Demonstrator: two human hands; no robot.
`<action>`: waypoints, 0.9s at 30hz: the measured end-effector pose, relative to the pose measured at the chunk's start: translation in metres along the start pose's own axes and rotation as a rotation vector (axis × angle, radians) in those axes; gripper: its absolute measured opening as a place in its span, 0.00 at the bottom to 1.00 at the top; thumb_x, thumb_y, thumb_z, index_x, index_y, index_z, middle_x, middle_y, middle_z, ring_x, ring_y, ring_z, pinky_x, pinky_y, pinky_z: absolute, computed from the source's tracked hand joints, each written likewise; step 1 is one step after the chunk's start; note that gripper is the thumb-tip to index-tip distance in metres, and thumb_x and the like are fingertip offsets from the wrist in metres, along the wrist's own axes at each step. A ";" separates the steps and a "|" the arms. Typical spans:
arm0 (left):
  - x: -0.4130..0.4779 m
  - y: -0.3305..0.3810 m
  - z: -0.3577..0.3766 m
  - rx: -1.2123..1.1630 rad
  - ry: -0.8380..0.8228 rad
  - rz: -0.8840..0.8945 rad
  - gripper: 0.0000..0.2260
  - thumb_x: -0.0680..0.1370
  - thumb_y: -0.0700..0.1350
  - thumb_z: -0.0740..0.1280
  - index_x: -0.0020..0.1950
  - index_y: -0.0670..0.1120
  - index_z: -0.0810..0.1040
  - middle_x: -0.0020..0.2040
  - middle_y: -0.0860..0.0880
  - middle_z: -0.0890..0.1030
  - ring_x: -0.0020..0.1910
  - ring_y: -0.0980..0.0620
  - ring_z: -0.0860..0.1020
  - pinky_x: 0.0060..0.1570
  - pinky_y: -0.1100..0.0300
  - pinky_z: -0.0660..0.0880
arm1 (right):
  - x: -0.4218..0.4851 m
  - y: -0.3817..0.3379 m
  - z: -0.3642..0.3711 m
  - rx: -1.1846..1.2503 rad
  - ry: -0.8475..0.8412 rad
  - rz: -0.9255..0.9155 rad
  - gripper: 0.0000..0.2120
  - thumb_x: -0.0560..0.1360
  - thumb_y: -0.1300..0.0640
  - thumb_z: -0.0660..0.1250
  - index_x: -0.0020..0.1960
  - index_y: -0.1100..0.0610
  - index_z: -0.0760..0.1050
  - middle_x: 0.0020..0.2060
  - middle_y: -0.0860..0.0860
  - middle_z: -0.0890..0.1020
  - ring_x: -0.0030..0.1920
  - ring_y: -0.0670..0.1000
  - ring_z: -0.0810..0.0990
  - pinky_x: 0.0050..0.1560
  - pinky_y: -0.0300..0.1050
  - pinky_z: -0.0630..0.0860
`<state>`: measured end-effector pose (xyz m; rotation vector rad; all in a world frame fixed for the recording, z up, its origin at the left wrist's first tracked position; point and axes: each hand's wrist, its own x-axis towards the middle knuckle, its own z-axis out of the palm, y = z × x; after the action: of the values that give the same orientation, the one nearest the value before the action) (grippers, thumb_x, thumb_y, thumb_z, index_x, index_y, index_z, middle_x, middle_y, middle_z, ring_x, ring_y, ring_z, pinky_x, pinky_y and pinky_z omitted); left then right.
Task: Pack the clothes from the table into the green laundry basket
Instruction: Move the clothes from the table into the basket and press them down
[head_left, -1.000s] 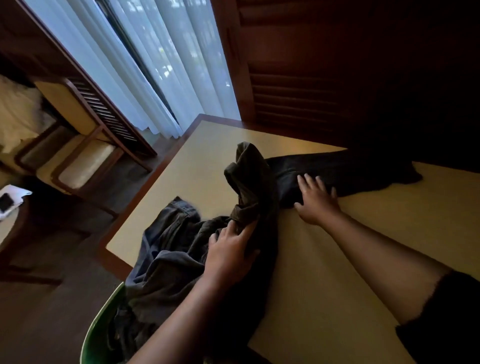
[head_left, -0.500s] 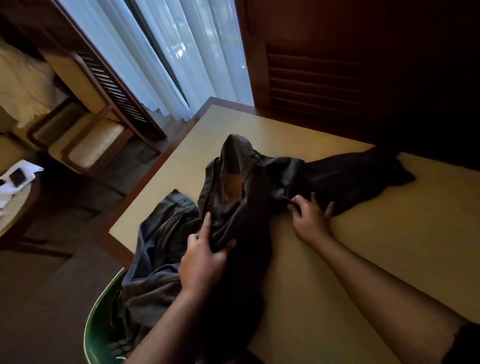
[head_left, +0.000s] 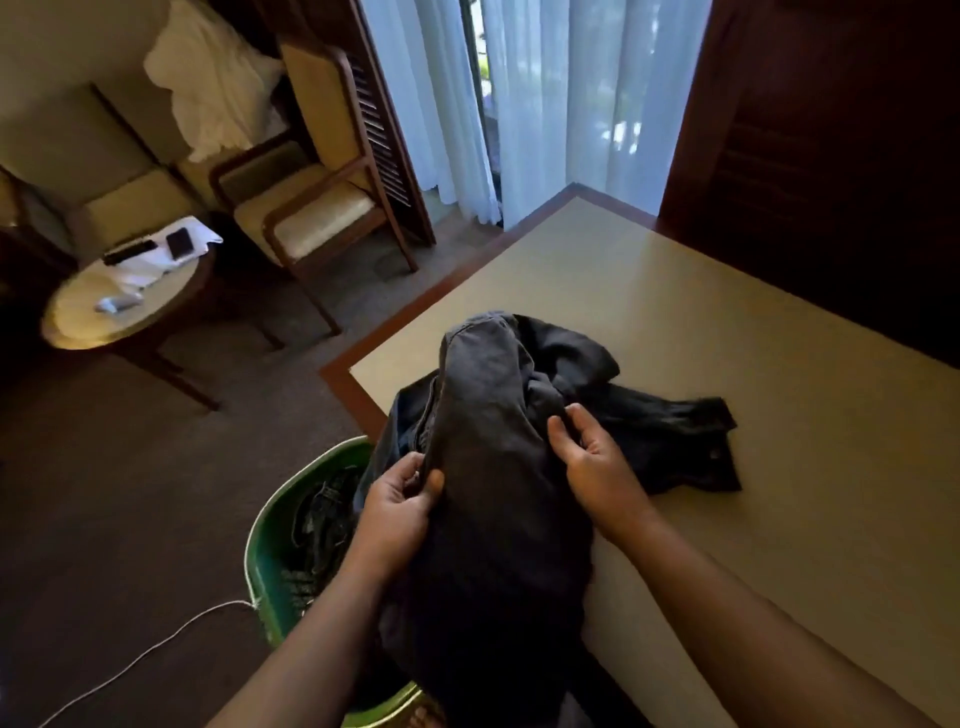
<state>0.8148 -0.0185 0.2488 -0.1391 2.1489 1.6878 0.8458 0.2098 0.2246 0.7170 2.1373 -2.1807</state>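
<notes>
The left hand (head_left: 400, 506) grips the left edge of a dark garment (head_left: 493, 441), with the thumb on top and the fingers curled under a fold of cloth. The right hand (head_left: 597, 462) holds the same garment on its right side, thumb and curled fingers pinching a ridge of fabric. Between the hands the garment is bunched into a tall heap. Its upper part rests on the counter (head_left: 675, 291) and its lower part hangs over the near edge, down past the forearms.

Against the left of the heap, a bluish denim piece (head_left: 408, 421) droops off the counter's corner toward the green laundry basket (head_left: 265, 545). The basket stands on the floor just beside the counter, and folds of dark denim (head_left: 322, 519) lie inside it. To the right, black cloth (head_left: 680, 436) lies flat on the counter, touching the heap — whether it is a separate garment I cannot tell.

Farther out, a white cable (head_left: 145, 654) runs across the carpet to the basket. A round side table (head_left: 124, 322) carries a phone (head_left: 179, 243) and a remote (head_left: 129, 251), with a wooden armchair (head_left: 317, 213) behind it and white curtains (head_left: 545, 104) beyond.
</notes>
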 end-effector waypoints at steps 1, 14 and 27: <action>-0.008 -0.006 -0.016 -0.029 0.024 0.017 0.08 0.84 0.36 0.64 0.54 0.43 0.82 0.52 0.43 0.87 0.51 0.45 0.84 0.54 0.47 0.81 | -0.003 0.000 0.019 0.006 -0.027 0.001 0.26 0.78 0.37 0.65 0.73 0.45 0.71 0.68 0.40 0.75 0.70 0.43 0.72 0.75 0.51 0.67; -0.063 -0.105 -0.221 -0.126 0.313 -0.026 0.07 0.81 0.33 0.66 0.49 0.43 0.80 0.43 0.50 0.85 0.44 0.55 0.82 0.51 0.51 0.78 | -0.027 -0.018 0.261 -0.264 -0.406 -0.069 0.10 0.82 0.50 0.65 0.62 0.49 0.78 0.54 0.47 0.84 0.58 0.47 0.82 0.62 0.47 0.79; -0.016 -0.177 -0.266 0.044 0.002 -0.337 0.30 0.82 0.40 0.67 0.82 0.46 0.59 0.79 0.39 0.66 0.77 0.42 0.67 0.75 0.53 0.65 | -0.019 0.062 0.342 -1.095 -0.558 -0.054 0.30 0.83 0.54 0.59 0.82 0.53 0.53 0.82 0.50 0.54 0.82 0.53 0.49 0.80 0.51 0.52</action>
<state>0.8201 -0.3211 0.1440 -0.4623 2.0261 1.4466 0.7751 -0.1253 0.1610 -0.0370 2.4635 -0.7446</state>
